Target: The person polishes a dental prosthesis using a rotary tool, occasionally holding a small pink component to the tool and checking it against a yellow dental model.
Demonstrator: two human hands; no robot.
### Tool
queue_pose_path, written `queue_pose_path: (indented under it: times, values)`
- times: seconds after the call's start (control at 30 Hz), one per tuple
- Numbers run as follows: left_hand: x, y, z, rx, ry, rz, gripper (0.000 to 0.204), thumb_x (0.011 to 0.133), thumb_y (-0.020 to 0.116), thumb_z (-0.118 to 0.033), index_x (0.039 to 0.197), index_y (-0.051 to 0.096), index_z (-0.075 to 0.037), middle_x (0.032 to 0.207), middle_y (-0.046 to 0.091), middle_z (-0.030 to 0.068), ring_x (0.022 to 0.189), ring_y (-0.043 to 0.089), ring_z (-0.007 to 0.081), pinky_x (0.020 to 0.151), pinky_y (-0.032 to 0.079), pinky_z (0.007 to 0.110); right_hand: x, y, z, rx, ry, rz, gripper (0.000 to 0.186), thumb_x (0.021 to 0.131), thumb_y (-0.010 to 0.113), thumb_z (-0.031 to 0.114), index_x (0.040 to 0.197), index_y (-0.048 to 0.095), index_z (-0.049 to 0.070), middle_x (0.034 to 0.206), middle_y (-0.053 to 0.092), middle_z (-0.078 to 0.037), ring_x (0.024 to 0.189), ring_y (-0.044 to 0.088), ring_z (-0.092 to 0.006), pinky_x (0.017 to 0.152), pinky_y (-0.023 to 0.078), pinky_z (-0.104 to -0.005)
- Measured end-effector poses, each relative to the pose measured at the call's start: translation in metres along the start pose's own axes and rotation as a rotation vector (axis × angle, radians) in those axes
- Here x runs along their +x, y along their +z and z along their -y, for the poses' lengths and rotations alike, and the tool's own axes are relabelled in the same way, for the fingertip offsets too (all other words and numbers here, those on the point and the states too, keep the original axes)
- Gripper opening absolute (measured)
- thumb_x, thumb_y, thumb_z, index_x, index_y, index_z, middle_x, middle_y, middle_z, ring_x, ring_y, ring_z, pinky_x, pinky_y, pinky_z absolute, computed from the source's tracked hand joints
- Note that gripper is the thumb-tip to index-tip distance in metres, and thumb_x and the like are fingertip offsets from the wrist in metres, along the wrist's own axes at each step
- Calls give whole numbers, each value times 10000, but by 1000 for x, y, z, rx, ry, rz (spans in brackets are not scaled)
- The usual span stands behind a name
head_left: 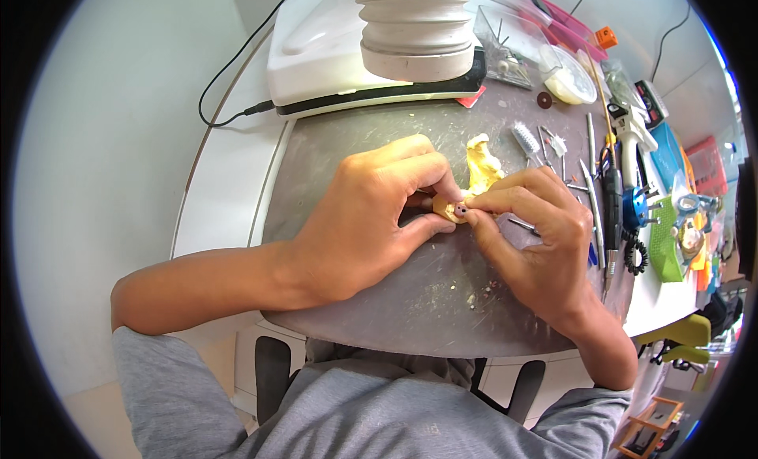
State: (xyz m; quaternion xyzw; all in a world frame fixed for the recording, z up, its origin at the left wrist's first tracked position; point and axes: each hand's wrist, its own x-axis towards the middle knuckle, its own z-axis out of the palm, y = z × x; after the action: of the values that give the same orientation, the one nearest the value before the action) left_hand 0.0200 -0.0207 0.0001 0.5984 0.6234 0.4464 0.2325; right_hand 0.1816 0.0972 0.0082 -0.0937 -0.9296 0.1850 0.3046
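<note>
My left hand has its thumb and fingertips closed round a small yellow dental cast near the middle of the desk. At that cast, my right hand pinches a tiny greyish piece with dark spots between thumb and forefinger, its tips almost touching those of my left hand. Just behind both hands lies another irregular yellow cast. A white-bristled brush and several slim metal tools lie to the right of it.
A white machine and ribbed extraction duct stand at the back of the grey desk. Plastic containers sit back right. Along the right lie a dark handpiece, blue holder and green basket. A white wall is left.
</note>
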Motion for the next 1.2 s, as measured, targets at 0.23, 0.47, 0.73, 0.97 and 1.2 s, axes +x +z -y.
queue_pose_path:
  times: [0.23,0.47,0.73,0.97,1.2]
  values:
    - [1,0,-1,7,-28,7,190,747,714,31,917,632,7,942,598,66,875,632,146,782,562,265,-1,-3,1,-30,-14,5,148,678,733,18,810,684,65,761,618,-46,694,557,-216,618,462,-321]
    - [2,-1,-1,46,7,18,177,749,708,41,904,627,15,931,596,78,849,647,166,768,560,259,-2,-3,-1,-111,-109,-16,155,674,736,23,812,681,64,763,616,-42,740,559,-219,648,467,-321]
    - [1,3,-1,38,49,-19,182,739,716,39,884,606,26,902,593,94,836,659,179,753,570,271,-2,-3,3,-94,-49,20,203,634,745,-12,815,682,55,790,630,-54,750,565,-216,664,456,-315]
    - [2,2,0,107,84,-4,203,719,734,34,863,591,30,895,605,93,830,658,186,752,569,268,-3,-3,0,-69,-44,13,155,663,734,25,799,673,66,775,613,-42,761,564,-226,663,473,-334]
    - [3,2,-1,105,57,16,208,720,725,40,875,587,33,897,610,98,829,658,181,736,560,260,-5,-3,-2,-132,-81,7,149,666,736,45,797,674,78,765,607,-37,786,554,-226,707,431,-341]
